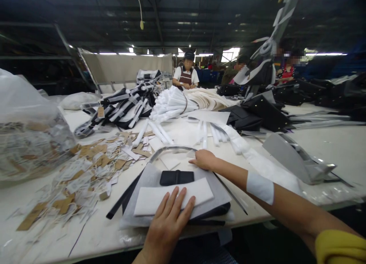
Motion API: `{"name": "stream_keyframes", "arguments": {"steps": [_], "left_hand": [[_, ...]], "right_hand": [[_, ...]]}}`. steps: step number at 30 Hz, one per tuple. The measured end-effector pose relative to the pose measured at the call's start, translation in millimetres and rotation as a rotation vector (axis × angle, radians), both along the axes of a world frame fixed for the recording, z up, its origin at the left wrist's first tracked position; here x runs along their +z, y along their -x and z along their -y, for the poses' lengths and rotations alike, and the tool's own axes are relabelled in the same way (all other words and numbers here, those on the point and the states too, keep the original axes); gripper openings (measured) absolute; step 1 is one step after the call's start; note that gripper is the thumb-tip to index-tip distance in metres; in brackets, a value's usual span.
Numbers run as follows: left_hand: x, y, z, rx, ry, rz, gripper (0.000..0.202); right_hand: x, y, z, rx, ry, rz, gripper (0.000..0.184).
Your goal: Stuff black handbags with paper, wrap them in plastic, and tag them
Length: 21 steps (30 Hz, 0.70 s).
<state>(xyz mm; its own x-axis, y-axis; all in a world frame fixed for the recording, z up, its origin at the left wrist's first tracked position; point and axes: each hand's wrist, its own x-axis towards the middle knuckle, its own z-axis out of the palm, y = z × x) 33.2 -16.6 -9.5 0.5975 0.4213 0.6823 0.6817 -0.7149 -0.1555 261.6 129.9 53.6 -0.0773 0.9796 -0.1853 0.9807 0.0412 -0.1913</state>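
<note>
Fingers spread, my left hand (168, 220) lies flat on a folded white padding sheet (200, 192). Under that sheet, a handbag wrapped in pale tissue paper (133, 199) lies on the table, dark edges showing at its sides. A dark flap with a narrow strap (173, 177) shows just above the padding. My right hand (204, 160) is closed at the right side of the bag's arched handle (162, 150), which is wrapped in clear film. The hand hides that part of the handle. Loose white paper (170, 163) lies inside the arch.
Cardboard tags with strings (77, 180) are heaped on the left, beside a clear plastic bag (31, 138). White rolls (171, 102), wrapped straps (126, 105) and black bag pieces (257, 113) lie farther back. A grey wrapped bag (294, 157) lies right. A co-worker (185, 75) stands across the table.
</note>
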Motion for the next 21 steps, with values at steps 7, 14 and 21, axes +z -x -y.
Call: {"name": "stream_keyframes", "arguments": {"steps": [7, 14, 21], "left_hand": [[5.0, 7, 4, 0.03, -0.013, -0.09, 0.044], [0.6, 5, 5, 0.041, 0.004, -0.116, 0.045], [0.2, 3, 7, 0.05, 0.041, -0.05, 0.044]], "right_hand": [[-18.4, 3, -13, -0.128, -0.03, -0.091, 0.026], [-16.0, -6, -18, -0.218, 0.018, -0.493, 0.013], [-26.0, 2, -19, -0.371, 0.055, -0.818, 0.032]]}}
